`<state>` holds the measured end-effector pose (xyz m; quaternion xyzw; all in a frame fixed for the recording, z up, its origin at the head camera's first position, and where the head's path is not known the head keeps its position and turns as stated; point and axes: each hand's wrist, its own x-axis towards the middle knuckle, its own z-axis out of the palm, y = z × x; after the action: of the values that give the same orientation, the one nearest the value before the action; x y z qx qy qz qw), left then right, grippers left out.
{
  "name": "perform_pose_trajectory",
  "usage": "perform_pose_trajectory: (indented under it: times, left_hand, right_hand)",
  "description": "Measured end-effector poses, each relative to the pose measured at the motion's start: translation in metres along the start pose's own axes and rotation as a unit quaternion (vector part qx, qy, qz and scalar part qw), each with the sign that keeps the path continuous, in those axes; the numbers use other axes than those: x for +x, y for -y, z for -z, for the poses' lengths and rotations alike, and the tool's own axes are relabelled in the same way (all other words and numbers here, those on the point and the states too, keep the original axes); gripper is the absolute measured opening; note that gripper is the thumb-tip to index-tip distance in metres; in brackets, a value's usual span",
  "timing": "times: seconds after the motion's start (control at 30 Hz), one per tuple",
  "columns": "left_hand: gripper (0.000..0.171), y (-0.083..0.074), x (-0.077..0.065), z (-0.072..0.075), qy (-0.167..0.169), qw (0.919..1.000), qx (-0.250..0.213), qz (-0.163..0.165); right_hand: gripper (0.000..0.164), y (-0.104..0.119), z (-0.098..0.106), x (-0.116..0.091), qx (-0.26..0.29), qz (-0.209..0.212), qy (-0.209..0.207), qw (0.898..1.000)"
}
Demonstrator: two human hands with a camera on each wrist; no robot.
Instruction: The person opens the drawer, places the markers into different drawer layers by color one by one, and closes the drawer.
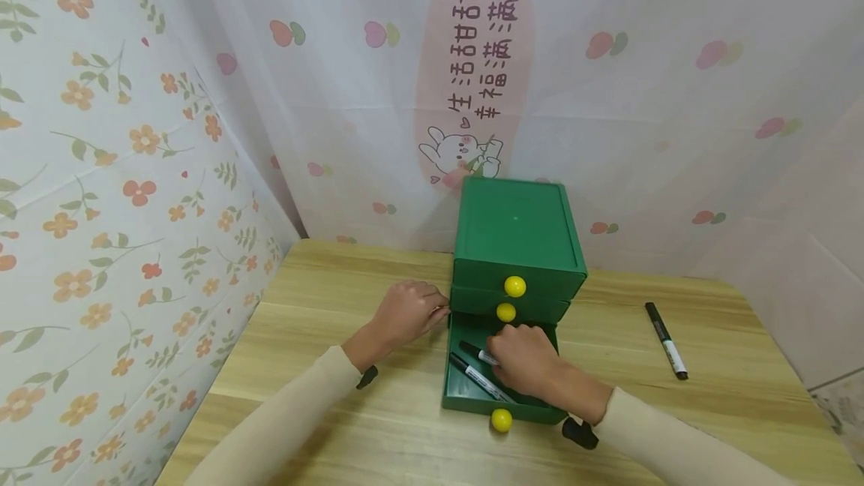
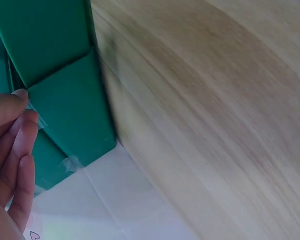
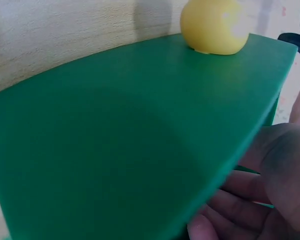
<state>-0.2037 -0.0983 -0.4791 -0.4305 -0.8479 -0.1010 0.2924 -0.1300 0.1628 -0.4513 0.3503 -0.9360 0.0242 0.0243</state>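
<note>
A green cabinet of small drawers (image 1: 516, 223) with round yellow knobs stands on the table. Its bottom drawer (image 1: 466, 402) is pulled out. My left hand (image 1: 408, 311) is at the cabinet's left side, thumb and forefinger pinching its edge by a bit of clear tape (image 2: 39, 115). Down in the pulled-out drawer, my right hand (image 1: 526, 362) curls over a black-capped marker (image 1: 471, 350), whose cap end sticks out to the left. Beside that lies another marker (image 1: 482, 377) on the drawer floor. The drawer front hides my right fingertips in the right wrist view.
To the right, a black and white marker (image 1: 667, 342) lies on the wooden table (image 1: 621, 366). A printed curtain (image 1: 607, 118) hangs right behind the cabinet, and a flowered one (image 1: 101, 208) is at the left. The bottom drawer's yellow knob (image 1: 502, 420) juts toward me.
</note>
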Motion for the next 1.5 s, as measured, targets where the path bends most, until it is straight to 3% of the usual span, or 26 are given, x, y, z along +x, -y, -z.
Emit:
perform_pose_trajectory:
  times: [0.27,0.33,0.43,0.63,0.87,0.97,1.27,1.5]
  left_hand:
    - [0.009,0.002,0.000,-0.003,0.007,0.9997,0.013,-0.018]
    - [0.009,0.002,-0.001,-0.004,0.012,0.9999,-0.005,-0.005]
    - [0.010,0.000,-0.002,-0.004,0.027,0.9965,-0.065,0.046]
    - [0.016,-0.007,0.000,-0.004,0.029,0.9669,-0.195,0.161]
    - [0.021,-0.013,0.000,-0.002,0.006,0.9246,-0.299,0.236]
    - [0.021,-0.015,-0.001,-0.003,-0.005,0.9109,-0.325,0.254]
    - [0.020,-0.019,-0.003,-0.009,-0.008,0.9055,-0.320,0.278]
    - [0.018,-0.019,-0.003,-0.007,-0.007,0.9100,-0.311,0.275]
  right_hand:
    - [0.022,-0.001,-0.003,0.002,0.027,-0.011,0.016,0.999]
    - [0.021,0.000,-0.003,0.002,0.031,-0.013,0.022,0.999]
    - [0.020,0.001,-0.002,0.002,0.036,-0.015,0.029,0.999]
    - [0.018,0.002,-0.003,0.003,0.041,-0.019,0.037,0.998]
    - [0.018,0.003,-0.005,0.005,0.037,-0.025,0.049,0.998]
    - [0.017,0.003,-0.005,0.005,0.038,-0.030,0.055,0.997]
    - [0.020,0.003,0.002,0.003,0.064,-0.057,0.057,0.995]
    - [0.018,-0.011,0.014,-0.013,0.073,-0.075,0.022,0.994]
